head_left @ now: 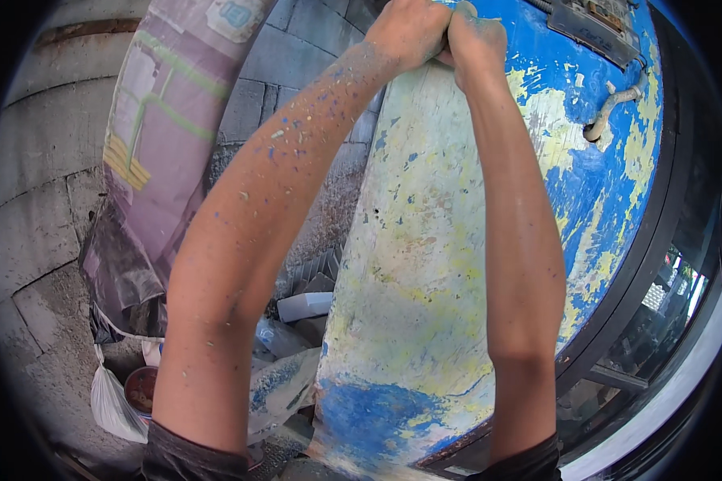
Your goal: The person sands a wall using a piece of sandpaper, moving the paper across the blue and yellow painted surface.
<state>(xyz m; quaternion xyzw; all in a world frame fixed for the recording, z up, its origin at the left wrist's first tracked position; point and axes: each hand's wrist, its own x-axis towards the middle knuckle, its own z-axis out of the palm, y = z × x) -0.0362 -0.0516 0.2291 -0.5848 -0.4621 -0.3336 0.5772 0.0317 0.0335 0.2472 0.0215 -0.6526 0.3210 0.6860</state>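
Note:
Both my arms stretch up to the top of the head view, where my hands meet against a painted panel (425, 208). My left hand (411, 32) is closed, fingers curled inward. Pressed beside it, my right hand (478, 42) is closed too, with greenish dust on its knuckles. Whatever they hold is hidden between them. Below the hands the panel is scraped to a pale, patchy surface; blue paint remains at its bottom. Flaking blue and yellow paint (573, 172) covers the part to the right. Paint chips speckle my left forearm.
A metal electrical box (598, 30) and a bent pipe stub (615, 104) stick out at upper right. Dark-framed glass (658, 321) runs down the right. Left are a grey block wall (48, 136), a hanging purple printed sheet (164, 104), a white bag (116, 401) and a small bucket (140, 389).

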